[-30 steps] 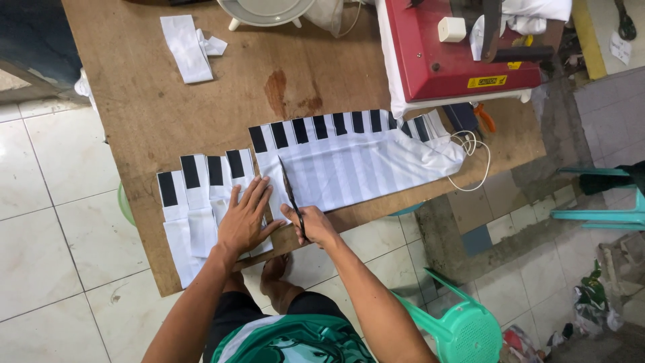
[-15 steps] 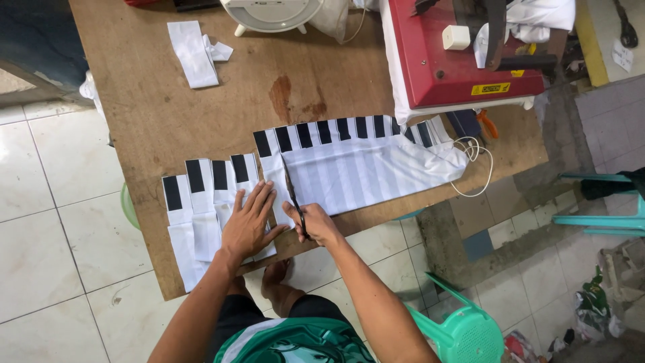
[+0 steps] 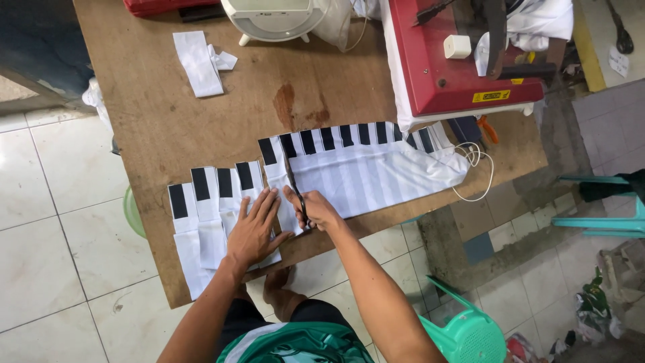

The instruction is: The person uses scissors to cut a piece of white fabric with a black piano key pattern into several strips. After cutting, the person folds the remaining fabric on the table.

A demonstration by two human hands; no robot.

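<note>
I am gripping a pair of black scissors (image 3: 296,191) in my right hand (image 3: 316,210), fingers clenched through the handles, with the blades pointing away from me across a long white fabric sheet (image 3: 376,171) edged with black rectangles. The sheet is lying on the wooden table (image 3: 201,128), stretching off to the right of that hand toward a red press machine (image 3: 457,60). My left hand (image 3: 254,228) is lying flat and spread open, gripping nothing, pressing down on the cut white strips (image 3: 211,215) just to the left of the scissors; each strip is carrying a black rectangle at its far end. Beyond my left hand, near the far edge of the table, a folded white piece (image 3: 198,64) is lying apart. To the right of my right elbow, a green plastic stool (image 3: 470,333) is standing on the tiled floor.
</note>
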